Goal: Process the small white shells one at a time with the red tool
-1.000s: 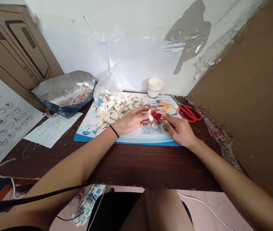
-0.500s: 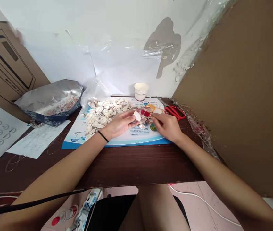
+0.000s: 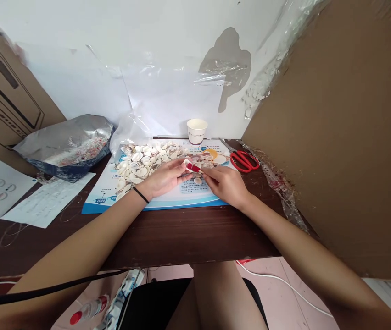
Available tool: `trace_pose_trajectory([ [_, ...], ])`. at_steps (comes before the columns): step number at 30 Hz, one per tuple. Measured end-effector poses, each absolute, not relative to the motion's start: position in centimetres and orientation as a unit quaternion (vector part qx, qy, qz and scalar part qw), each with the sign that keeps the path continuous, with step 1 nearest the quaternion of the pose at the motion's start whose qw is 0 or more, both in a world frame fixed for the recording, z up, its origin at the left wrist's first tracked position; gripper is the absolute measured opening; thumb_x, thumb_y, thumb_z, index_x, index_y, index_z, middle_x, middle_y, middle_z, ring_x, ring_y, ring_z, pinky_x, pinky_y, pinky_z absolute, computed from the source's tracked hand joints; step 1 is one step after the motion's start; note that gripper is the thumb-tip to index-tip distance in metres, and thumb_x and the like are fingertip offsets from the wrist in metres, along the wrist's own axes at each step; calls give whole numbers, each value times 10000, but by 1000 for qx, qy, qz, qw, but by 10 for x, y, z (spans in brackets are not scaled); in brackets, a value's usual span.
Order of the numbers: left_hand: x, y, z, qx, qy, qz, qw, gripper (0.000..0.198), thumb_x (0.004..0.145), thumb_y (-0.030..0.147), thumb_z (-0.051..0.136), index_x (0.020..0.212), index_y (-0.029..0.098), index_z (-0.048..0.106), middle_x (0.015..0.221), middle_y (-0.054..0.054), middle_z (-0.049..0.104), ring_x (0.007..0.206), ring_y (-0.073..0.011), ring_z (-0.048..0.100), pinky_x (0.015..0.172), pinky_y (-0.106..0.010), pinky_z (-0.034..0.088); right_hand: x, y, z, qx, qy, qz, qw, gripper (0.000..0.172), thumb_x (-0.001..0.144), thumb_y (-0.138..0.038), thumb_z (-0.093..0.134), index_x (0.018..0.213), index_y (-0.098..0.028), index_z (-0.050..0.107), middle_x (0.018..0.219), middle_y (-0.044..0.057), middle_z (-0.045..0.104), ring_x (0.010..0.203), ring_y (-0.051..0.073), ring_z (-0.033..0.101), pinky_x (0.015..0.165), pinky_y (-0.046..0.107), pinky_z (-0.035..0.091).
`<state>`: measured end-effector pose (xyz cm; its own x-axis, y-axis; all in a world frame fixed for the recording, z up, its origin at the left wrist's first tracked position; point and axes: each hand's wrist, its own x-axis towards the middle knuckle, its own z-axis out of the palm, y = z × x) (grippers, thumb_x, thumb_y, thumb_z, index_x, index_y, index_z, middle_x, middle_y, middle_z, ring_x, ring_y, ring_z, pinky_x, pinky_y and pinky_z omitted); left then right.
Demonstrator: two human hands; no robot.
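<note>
My left hand (image 3: 164, 178), with a black band at the wrist, pinches a white seashell (image 3: 187, 162) between thumb and fingers. In my right hand (image 3: 227, 184) the fingers close on a thin tool with a small red head (image 3: 193, 168); its exact kind is too small to make out. The red head lies against or just in front of the shell's face. Behind and left of my hands spreads a pile of seashells (image 3: 142, 172) on a blue-and-white printed sheet (image 3: 178, 201). One loose shell (image 3: 198, 181) rests below the tool.
Red-handled scissors (image 3: 244, 161) lie at right, near a paper cup (image 3: 196, 132) by the wall. At left stand an open bag of small coloured bits (image 3: 68, 149) and a handwritten paper (image 3: 47, 201). A cardboard panel (image 3: 336, 137) borders the right side.
The red head has come left onto or close to the shell, and the shell has tilted within my left fingers. The whole view has shifted slightly.
</note>
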<state>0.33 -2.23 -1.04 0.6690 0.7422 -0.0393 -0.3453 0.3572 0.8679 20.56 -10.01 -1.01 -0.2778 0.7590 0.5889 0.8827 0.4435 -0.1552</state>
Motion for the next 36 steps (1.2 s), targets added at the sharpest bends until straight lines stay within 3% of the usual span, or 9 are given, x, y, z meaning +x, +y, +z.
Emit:
trace_pose_trajectory([
  [7, 3, -21, -10, 454, 227, 338, 793, 173, 844, 160, 679, 1000, 190, 747, 1054, -53, 714, 992, -155, 649, 1026, -346, 482, 219, -98, -3, -548, -783, -102, 276, 256, 918, -265, 521, 967, -206, 765, 773, 56, 741, 679, 183, 644, 660, 285, 436],
  [14, 2, -22, -9, 475, 213, 322, 791, 196, 849, 156, 676, 1029, 201, 739, 1096, -49, 707, 1051, -155, 631, 1047, -341, 443, 216, -97, -7, -493, -819, -61, 288, 271, 934, -239, 530, 1115, -205, 729, 831, 72, 740, 741, 187, 659, 720, 290, 449],
  [19, 1, -17, -15, 472, 194, 325, 797, 209, 840, 229, 700, 1042, 189, 738, 1048, -69, 718, 1000, -165, 642, 1002, -337, 462, 221, -98, -1, -447, -859, -55, 246, 243, 887, -159, 537, 966, -206, 762, 761, 45, 728, 714, 172, 641, 709, 293, 421],
  [24, 0, -17, -15, 466, 192, 317, 803, 292, 832, 266, 713, 1117, 200, 719, 1171, -79, 692, 1108, -182, 609, 1038, -350, 450, 221, -99, 1, -446, -838, -91, 301, 276, 912, -203, 498, 1003, -191, 758, 765, 58, 726, 703, 176, 632, 692, 311, 432],
  [30, 0, -18, -14, 459, 207, 313, 805, 277, 810, 220, 731, 1087, 222, 730, 1120, -54, 703, 1066, -163, 621, 1057, -366, 443, 219, -97, -6, -445, -827, -90, 333, 315, 955, -247, 469, 1109, -173, 734, 782, 70, 710, 719, 176, 618, 702, 307, 456],
  [33, -1, -18, -14, 465, 200, 314, 803, 270, 813, 206, 727, 1082, 229, 727, 1136, -48, 696, 1077, -161, 615, 1040, -363, 452, 222, -91, -9, -472, -825, -97, 294, 326, 930, -167, 487, 1148, -218, 725, 781, 58, 696, 750, 179, 615, 692, 292, 442],
  [36, -1, -17, -14, 450, 205, 323, 807, 253, 823, 221, 720, 1075, 202, 721, 1094, -63, 700, 1053, -169, 619, 1026, -382, 463, 228, -86, -12, -500, -819, -116, 256, 307, 892, -124, 527, 1062, -234, 758, 769, 50, 696, 742, 185, 613, 695, 300, 424],
])
